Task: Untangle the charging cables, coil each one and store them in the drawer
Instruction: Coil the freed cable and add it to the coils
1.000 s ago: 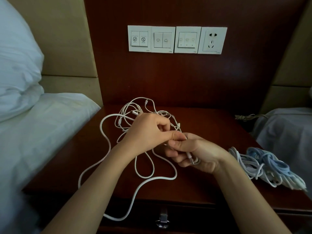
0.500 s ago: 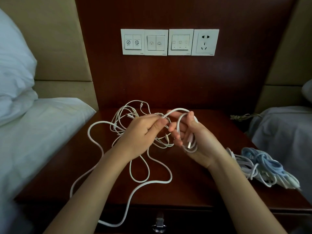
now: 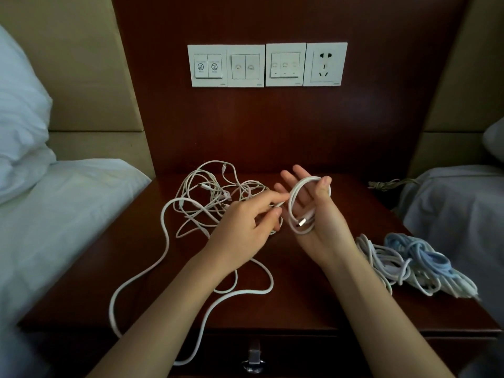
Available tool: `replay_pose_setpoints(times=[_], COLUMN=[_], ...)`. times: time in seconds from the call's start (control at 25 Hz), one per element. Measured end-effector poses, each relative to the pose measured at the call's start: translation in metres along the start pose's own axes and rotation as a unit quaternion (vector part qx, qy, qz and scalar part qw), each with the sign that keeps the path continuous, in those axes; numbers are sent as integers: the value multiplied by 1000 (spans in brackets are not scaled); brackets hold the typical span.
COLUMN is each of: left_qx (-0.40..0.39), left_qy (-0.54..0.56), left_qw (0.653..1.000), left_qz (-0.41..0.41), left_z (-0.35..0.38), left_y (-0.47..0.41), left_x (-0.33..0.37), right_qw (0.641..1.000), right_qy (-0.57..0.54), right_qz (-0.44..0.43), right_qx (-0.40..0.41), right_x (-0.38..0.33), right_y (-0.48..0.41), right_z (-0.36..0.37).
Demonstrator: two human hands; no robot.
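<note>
A tangle of thin white cables (image 3: 215, 195) lies at the back of the dark wooden nightstand (image 3: 313, 301). One thick white cable (image 3: 163, 241) trails across the top and hangs over the front edge. My right hand (image 3: 316, 227) is raised palm-up, with a small coil of that white cable (image 3: 296, 197) looped around its fingers; the USB plug rests on the palm. My left hand (image 3: 245, 230) pinches the cable just left of the coil. The drawer handle (image 3: 253, 361) shows at the bottom, and the drawer is closed.
A bundle of coiled white and light blue cables (image 3: 414, 263) lies on the right side of the nightstand. A switch and socket panel (image 3: 267, 65) is on the wall behind. Beds with white bedding flank both sides, with a pillow (image 3: 19, 118) at left.
My right hand opened and lifted, and the cable now forms a wider loop around its fingers. My left hand moved down and left along the cable.
</note>
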State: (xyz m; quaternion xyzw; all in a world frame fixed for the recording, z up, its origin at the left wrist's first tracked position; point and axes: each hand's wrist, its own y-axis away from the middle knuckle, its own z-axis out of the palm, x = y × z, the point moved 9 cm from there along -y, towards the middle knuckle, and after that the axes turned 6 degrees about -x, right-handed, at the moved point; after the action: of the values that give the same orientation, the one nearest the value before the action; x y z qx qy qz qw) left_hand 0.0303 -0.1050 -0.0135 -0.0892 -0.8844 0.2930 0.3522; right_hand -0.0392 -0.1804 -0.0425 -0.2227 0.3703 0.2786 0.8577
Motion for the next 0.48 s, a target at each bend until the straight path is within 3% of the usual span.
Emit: replay_pose_setpoints(times=[0.12, 0.24, 0.36, 0.48], left_qx=[-47, -97, -95, -105], left_qy=[-26, -144, -285, -343], left_qw=[998, 984, 953, 933], left_qz=[-32, -39, -36, -7], left_z=[2, 13, 13, 6], left_y=[-2, 2, 0, -1], left_x=[0, 9, 13, 10], right_qw=[999, 996, 988, 981], right_qy=[-48, -85, -144, -174], right_qz=[1, 0, -35, -57], right_qx=[17, 36, 45, 61], right_x=[1, 0, -7, -13], right_y=[-1, -3, -5, -7], right_z=[-4, -8, -13, -20])
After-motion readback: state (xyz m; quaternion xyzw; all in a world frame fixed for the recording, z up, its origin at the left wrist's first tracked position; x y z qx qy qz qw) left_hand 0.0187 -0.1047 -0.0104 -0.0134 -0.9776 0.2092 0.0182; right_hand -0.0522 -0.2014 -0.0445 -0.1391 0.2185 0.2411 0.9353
